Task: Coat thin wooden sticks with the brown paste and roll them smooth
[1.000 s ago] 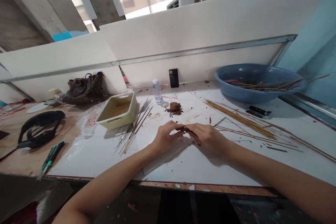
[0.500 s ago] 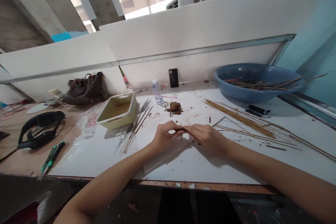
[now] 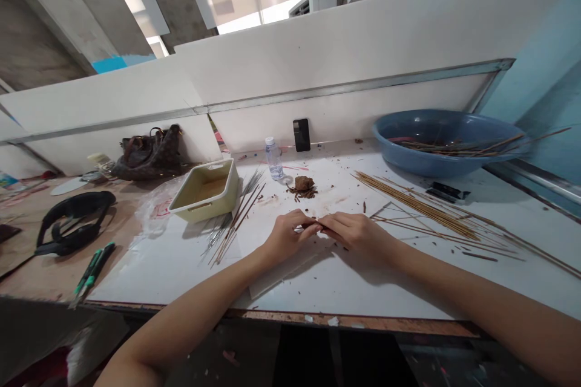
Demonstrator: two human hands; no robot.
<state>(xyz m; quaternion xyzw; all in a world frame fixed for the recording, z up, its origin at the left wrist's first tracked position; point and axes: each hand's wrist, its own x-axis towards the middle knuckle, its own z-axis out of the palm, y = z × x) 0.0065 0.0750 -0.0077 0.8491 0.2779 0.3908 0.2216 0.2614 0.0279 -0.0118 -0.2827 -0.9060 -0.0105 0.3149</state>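
My left hand [image 3: 290, 231] is closed, its thumb and fingers pinching a thin brown stick [image 3: 311, 225] that is mostly hidden. From the other side my right hand [image 3: 349, 231] has its fingers together over the same stick, and the fingertips of both hands nearly meet. Both hands are low over the white board [image 3: 290, 290] on the table. Just beyond them sits a brown clay-like lump [image 3: 304, 184] with small rolled bits [image 3: 303, 193] around its base. A clear bottle [image 3: 274, 160] stands behind it to the left.
Thin tan sticks [image 3: 422, 208] lie right of my hands, darker sticks and wires [image 3: 233, 221] left. A yellow-green basin [image 3: 204, 208] stands left; a blue tub [image 3: 445, 160] holds sticks at the back right. A phone [image 3: 301, 135] leans on the partition. Cutters [image 3: 93, 269] lie far left.
My left thumb and fingers have drawn closer together, narrowing the gap under the brown stick. Both hands stay in nearly the same place; the view has shifted slightly.
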